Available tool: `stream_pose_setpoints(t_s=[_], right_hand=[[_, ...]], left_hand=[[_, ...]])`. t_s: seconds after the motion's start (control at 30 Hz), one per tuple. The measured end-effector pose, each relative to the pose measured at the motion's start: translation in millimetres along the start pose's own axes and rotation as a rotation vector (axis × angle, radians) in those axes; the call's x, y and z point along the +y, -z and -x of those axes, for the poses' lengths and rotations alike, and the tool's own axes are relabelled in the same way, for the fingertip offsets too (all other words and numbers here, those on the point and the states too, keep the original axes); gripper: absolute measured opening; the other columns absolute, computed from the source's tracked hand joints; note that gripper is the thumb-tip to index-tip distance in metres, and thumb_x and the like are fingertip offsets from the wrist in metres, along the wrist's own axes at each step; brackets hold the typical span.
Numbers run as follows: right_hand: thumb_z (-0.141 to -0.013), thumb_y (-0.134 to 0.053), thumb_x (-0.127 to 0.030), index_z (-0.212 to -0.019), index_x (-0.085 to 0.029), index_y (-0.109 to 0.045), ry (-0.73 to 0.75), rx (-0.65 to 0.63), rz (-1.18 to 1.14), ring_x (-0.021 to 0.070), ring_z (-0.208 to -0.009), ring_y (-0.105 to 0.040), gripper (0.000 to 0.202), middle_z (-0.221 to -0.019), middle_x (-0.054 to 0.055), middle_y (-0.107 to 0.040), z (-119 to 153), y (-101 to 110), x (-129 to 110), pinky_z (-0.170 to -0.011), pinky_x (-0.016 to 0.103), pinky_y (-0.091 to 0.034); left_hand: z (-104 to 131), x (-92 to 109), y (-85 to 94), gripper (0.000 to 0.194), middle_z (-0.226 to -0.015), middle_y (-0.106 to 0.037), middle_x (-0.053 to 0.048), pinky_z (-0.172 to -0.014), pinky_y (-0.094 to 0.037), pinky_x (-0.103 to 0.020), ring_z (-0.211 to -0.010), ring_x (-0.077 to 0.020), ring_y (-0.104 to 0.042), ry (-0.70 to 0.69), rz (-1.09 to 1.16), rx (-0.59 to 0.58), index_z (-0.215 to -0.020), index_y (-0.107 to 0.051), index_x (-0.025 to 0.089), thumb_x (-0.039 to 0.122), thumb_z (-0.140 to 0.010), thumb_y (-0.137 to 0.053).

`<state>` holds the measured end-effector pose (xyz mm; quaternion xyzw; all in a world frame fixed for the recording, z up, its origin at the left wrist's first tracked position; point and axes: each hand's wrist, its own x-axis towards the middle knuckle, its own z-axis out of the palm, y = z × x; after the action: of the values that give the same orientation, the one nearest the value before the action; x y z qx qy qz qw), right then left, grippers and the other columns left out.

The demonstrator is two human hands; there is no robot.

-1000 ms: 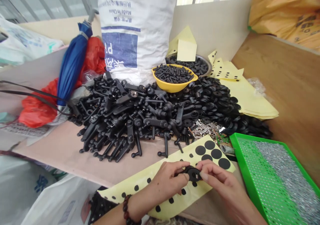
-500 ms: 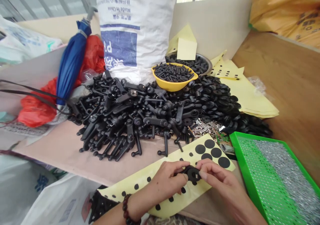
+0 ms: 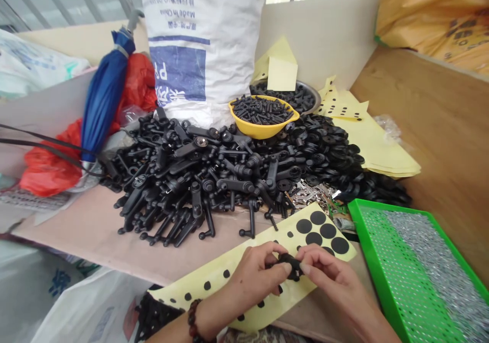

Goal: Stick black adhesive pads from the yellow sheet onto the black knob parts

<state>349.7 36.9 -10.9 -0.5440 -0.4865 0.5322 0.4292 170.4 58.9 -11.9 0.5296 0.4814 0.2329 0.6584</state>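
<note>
Between my fingertips is a small black plastic part (image 3: 291, 266), partly covered by them and a little blurred. My left hand (image 3: 263, 267), with a beaded bracelet (image 3: 194, 318) at the wrist, pinches its left side. The fingers of my right hand (image 3: 324, 266) are closed on its right side. Both hands are over a yellow sticker sheet (image 3: 183, 288) bearing large and small black round stickers (image 3: 327, 231). Behind the sheet lies a big heap of black plastic crank-shaped parts (image 3: 198, 175).
A yellow bowl (image 3: 263, 130) holds black ribbed pieces. Right of my hands is a green tray (image 3: 382, 282) with small metal pieces. Thin metal clips (image 3: 307, 194) lie by the heap. A white sack (image 3: 229, 37) stands behind, a blue umbrella (image 3: 105, 91) leans left, and yellow sheets (image 3: 389, 154) lie right.
The black part has turned in my fingers; its round face with the hole shows less now. Both hands still grip it. The whole view has shifted slightly.
</note>
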Motion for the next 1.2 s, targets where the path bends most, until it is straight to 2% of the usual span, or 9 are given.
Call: stream_pose_setpoints(t_s=[0.13, 0.3, 0.43, 0.53, 0.77, 0.87, 0.97, 1.07, 1.2], right_hand=[[-0.074, -0.067, -0.036, -0.057, -0.022, -0.059, 0.021, -0.016, 0.032, 0.0199, -0.068, -0.055, 0.024, -0.07, 0.002, -0.058, 0, -3, -5, -0.059, 0.028, -0.044], [-0.076, -0.07, -0.039, -0.061, -0.021, -0.067, -0.019, -0.053, -0.041, 0.0191, -0.072, -0.057, 0.024, -0.072, 0.003, -0.063, 2, 2, -2, -0.065, 0.027, -0.046], [-0.074, -0.075, -0.046, -0.075, -0.023, -0.079, -0.198, -0.033, -0.279, 0.0188, -0.079, -0.06, 0.024, -0.083, 0.004, -0.071, 7, 4, 2, -0.075, 0.028, -0.05], [-0.069, -0.08, -0.045, -0.08, -0.022, -0.081, -0.312, -0.02, -0.482, 0.0191, -0.082, -0.064, 0.026, -0.086, 0.006, -0.075, 10, 0, 3, -0.081, 0.03, -0.052], [-0.065, -0.083, -0.042, -0.082, -0.021, -0.08, -0.311, 0.045, -0.641, 0.018, -0.071, -0.069, 0.028, -0.087, 0.008, -0.079, 6, -7, -1, -0.075, 0.032, -0.056], [-0.071, -0.078, -0.046, -0.088, -0.024, -0.077, -0.232, 0.076, -0.543, 0.0198, -0.071, -0.069, 0.028, -0.087, 0.007, -0.078, 5, -9, 0, -0.072, 0.034, -0.057], [-0.08, -0.07, -0.044, -0.095, -0.025, -0.074, -0.052, 0.057, -0.271, 0.0209, -0.075, -0.069, 0.025, -0.084, 0.004, -0.075, 5, -10, 1, -0.07, 0.032, -0.056], [-0.087, -0.059, -0.042, -0.1, -0.024, -0.071, 0.112, -0.02, 0.003, 0.0227, -0.081, -0.068, 0.025, -0.087, 0.005, -0.072, 4, -12, 1, -0.071, 0.031, -0.055], [-0.096, -0.044, -0.037, -0.102, -0.023, -0.068, 0.193, -0.036, 0.2, 0.0211, -0.084, -0.067, 0.029, -0.094, 0.006, -0.072, 7, -21, -2, -0.075, 0.028, -0.053]], left_hand=[[-2, 1, -2.8, 0.033, -0.055, -0.05, 0.006, -0.041, -0.039, -0.017, -0.042, -0.009, -0.052, 0.021, 0.007, 0.009, -0.102, -0.067, 0.014, 0.036, -0.077, -0.063], [0, 6, -4.7, 0.024, -0.055, -0.05, 0.004, -0.042, -0.04, -0.017, -0.043, -0.0081, -0.049, -0.022, 0.028, 0.023, -0.09, -0.07, 0.013, 0.03, -0.078, -0.058], [2, 5, -6.4, 0.024, -0.056, -0.048, 0.005, -0.044, -0.044, -0.018, -0.044, -0.0071, -0.044, -0.063, 0.105, 0.062, -0.09, -0.07, 0.013, 0.031, -0.078, -0.059], [2, 4, -7.1, 0.027, -0.057, -0.05, 0.004, -0.043, -0.043, -0.018, -0.043, -0.0065, -0.044, -0.067, 0.122, 0.077, -0.094, -0.069, 0.013, 0.032, -0.077, -0.06], [-1, 5, -4.9, 0.029, -0.061, -0.054, 0.003, -0.044, -0.044, -0.018, -0.045, -0.0069, -0.047, -0.1, 0.153, 0.109, -0.097, -0.067, 0.013, 0.035, -0.079, -0.062], [1, 5, -3.5, 0.031, -0.067, -0.058, 0.0, -0.047, -0.044, -0.018, -0.05, -0.0079, -0.049, -0.111, 0.202, 0.069, -0.098, -0.068, 0.012, 0.038, -0.081, -0.062], [5, 5, -2.4, 0.033, -0.079, -0.062, -0.003, -0.052, -0.045, -0.02, -0.056, -0.0089, -0.052, -0.152, 0.231, -0.008, -0.104, -0.069, 0.015, 0.04, -0.085, -0.059], [10, 4, -2.9, 0.035, -0.089, -0.063, -0.005, -0.057, -0.046, -0.02, -0.066, -0.0111, -0.054, -0.19, 0.214, -0.043, -0.113, -0.067, 0.017, 0.036, -0.083, -0.062], [10, 4, -7.2, 0.037, -0.075, -0.06, -0.002, -0.051, -0.042, -0.019, -0.058, -0.0096, -0.048, -0.15, 0.17, 0.009, -0.111, -0.067, 0.015, 0.035, -0.081, -0.063]])
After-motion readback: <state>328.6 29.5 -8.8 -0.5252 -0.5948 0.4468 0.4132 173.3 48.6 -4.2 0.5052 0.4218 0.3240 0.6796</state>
